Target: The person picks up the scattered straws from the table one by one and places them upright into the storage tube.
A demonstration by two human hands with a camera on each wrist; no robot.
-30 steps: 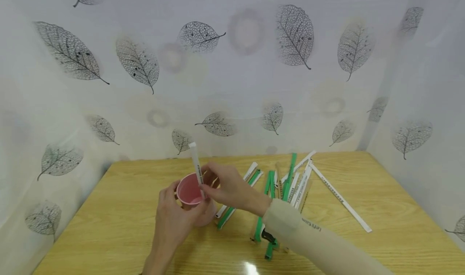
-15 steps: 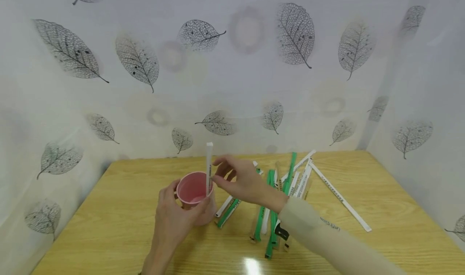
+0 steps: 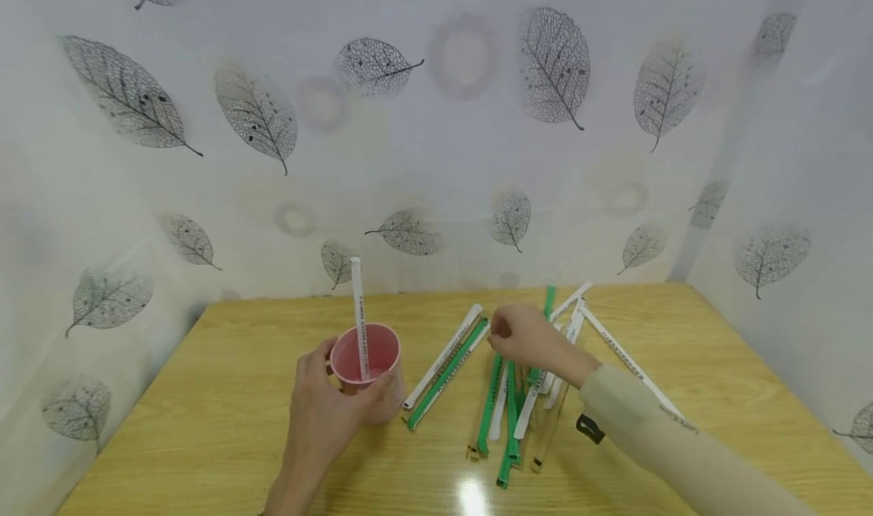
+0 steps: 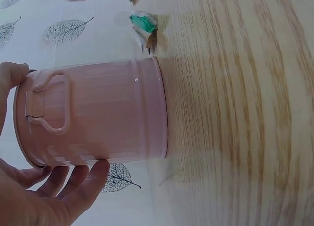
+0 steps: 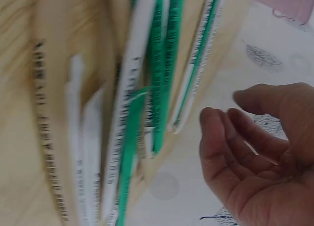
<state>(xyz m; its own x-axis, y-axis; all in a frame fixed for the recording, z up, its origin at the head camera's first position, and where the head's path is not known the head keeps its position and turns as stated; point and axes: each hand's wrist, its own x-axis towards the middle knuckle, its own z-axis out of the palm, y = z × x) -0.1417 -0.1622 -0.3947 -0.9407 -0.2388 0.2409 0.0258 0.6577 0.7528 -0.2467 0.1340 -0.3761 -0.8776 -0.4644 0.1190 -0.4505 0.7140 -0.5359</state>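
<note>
My left hand [image 3: 327,410] grips a pink metal pail [image 4: 108,113], thumb and fingers around its sides near the rim. In the left wrist view, the pail shows a small looped side handle and its base is at the wood tabletop. One white paper-wrapped straw [image 3: 359,304] leans inside the pail, its upper end well above the rim. My right hand [image 3: 535,338] hovers over a loose pile of green, white and brown wrapped straws [image 3: 511,410]. The right wrist view shows its fingers [image 5: 213,133] loosely bent, thumb apart from them, with nothing held.
Between pail and pile lies a small group of white and green straws [image 3: 443,376]. A single white straw [image 3: 624,357] slants away at the right. A leaf-printed curtain [image 3: 436,152] surrounds the back and sides of the wooden table [image 3: 191,425].
My right hand has let go of the white straw and moved right, over the pile. The straw now leans further left in the pail. My left hand stays on the pail.
</note>
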